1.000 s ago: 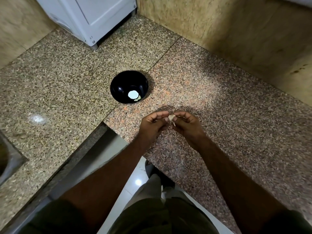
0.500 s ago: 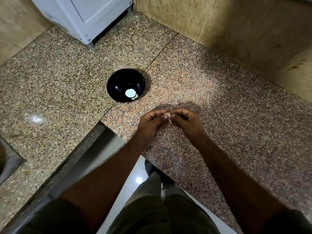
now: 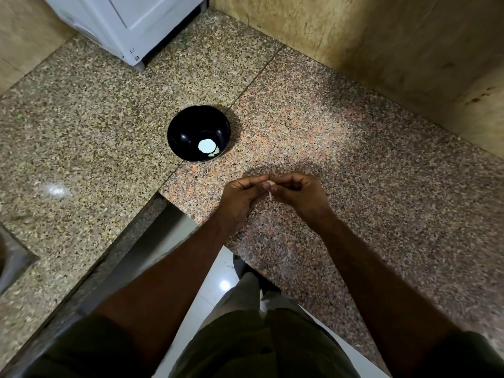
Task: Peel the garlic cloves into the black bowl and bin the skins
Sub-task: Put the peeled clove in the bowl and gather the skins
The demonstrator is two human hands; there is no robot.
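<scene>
Two bare hands meet above the speckled pink-and-grey granite countertop (image 3: 354, 165), close to its near edge. The left hand (image 3: 240, 195) and the right hand (image 3: 297, 190) face each other with fingertips touching around a small pale garlic clove (image 3: 270, 183). The thumb and forefinger of each hand are pressed together on the clove, the other fingers curled in behind them. Most of the clove is hidden by the fingertips; only a small pale patch shows between them. A thin pale sliver, skin or stem, cannot be told which, hangs from it and points down toward the person. The clove's own long axis cannot be judged from this view.

The round glossy black bowl (image 3: 191, 124) stands upright on the countertop, beyond the hands and to their left, well apart from them, just beside the seam between two granite slabs. Inside it, at the near right of the floor, lie a few pale peeled clove pieces (image 3: 214, 152) beside a bright round reflection of light.

A white boxy appliance (image 3: 131, 20) stands at the far left of the counter against the beige stone wall (image 3: 381, 45). Below the counter edge, white glossy floor tile (image 3: 218, 285) and the person's dark olive garment (image 3: 245, 347) are visible.
</scene>
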